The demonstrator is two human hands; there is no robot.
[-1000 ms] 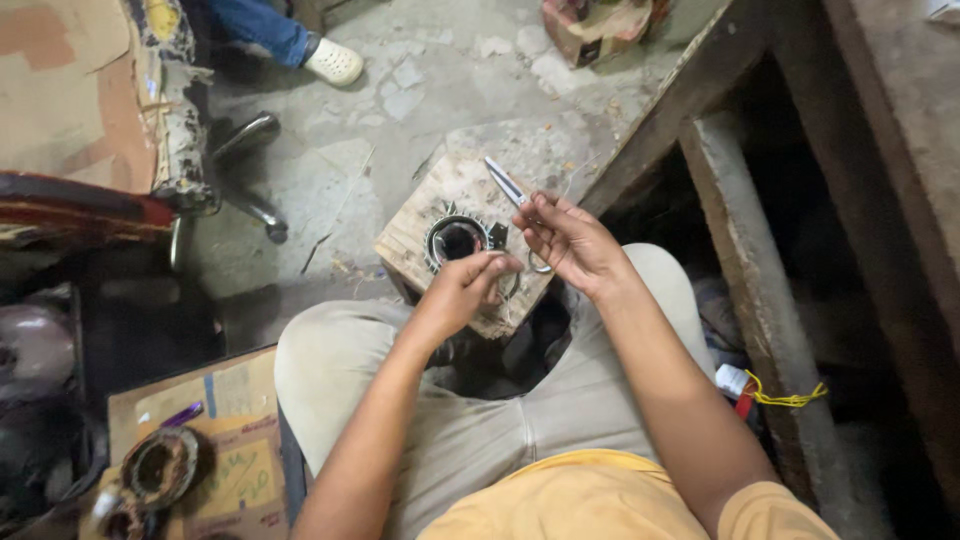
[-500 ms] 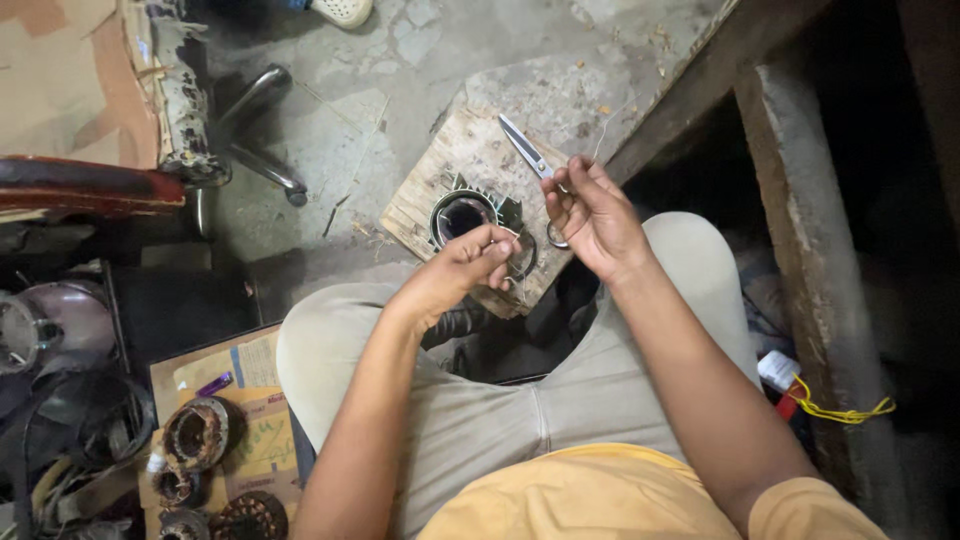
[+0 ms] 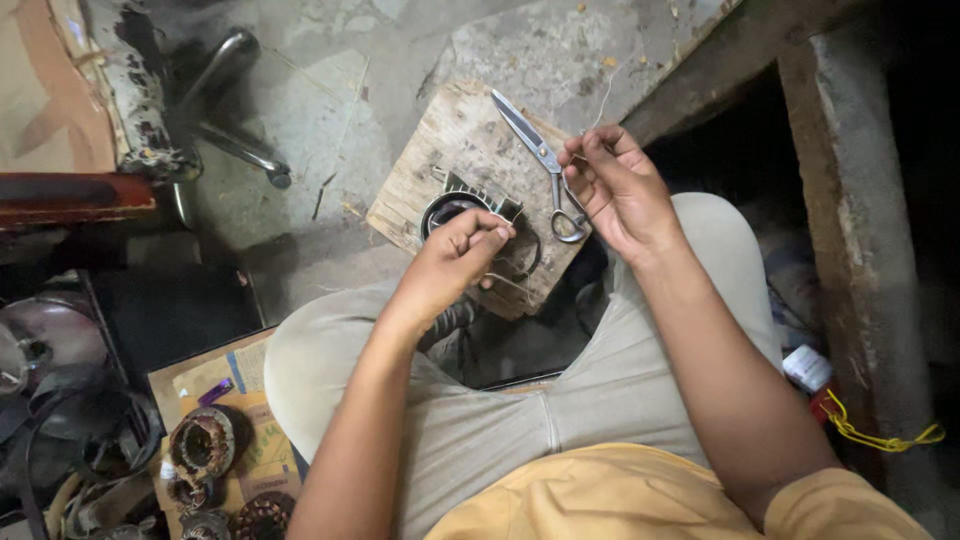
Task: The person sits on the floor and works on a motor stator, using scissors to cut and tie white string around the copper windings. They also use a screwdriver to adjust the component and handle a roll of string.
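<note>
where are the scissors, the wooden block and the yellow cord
scissors point(image 3: 545, 157), head view, on the pivot where the blades meet
wooden block point(image 3: 440, 150), head view, on its bare top near the far left corner
yellow cord point(image 3: 880, 436), head view, on the loop at lower right

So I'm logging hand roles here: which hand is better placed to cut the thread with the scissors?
Right, probably. The right hand already has the scissors hanging off its fingers by a handle loop while pinching the thread. The left hand is pinched down at the motor stator on the wooden block.
</note>
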